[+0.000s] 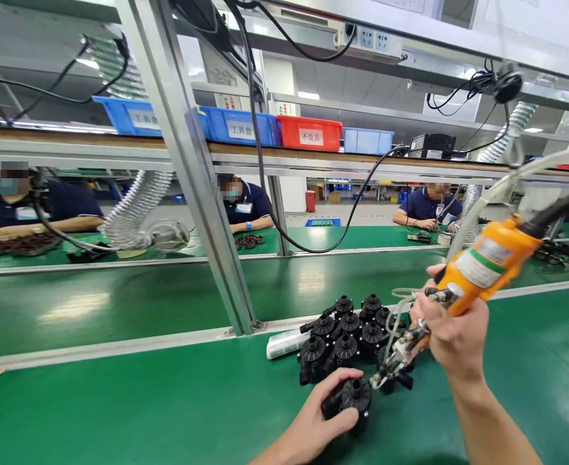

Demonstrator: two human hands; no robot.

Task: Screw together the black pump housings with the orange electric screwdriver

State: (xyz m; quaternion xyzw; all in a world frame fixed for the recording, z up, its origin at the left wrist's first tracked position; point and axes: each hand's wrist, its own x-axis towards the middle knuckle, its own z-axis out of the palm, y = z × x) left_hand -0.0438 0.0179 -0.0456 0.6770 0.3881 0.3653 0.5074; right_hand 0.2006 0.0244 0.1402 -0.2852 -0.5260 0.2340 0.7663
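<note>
My left hand (316,416) is closed around a black pump housing (356,395) with a short upright spout, thumb in front and fingers behind. My right hand (451,329) grips an orange electric screwdriver (487,258) that slants down to the left. Its metal tip (385,369) comes close to the right edge of the held housing; whether they touch I cannot tell. A cluster of similar black pump housings (346,345) stands just behind my left hand, and one of them is partly hidden by the tool.
A white roll-like object (287,343) lies left of the cluster. An aluminium post (192,174) rises from the green bench (119,407). Blue bins and a red bin (310,132) line the shelf above. Black cables hang down. Several co-workers sit across the conveyor (143,297).
</note>
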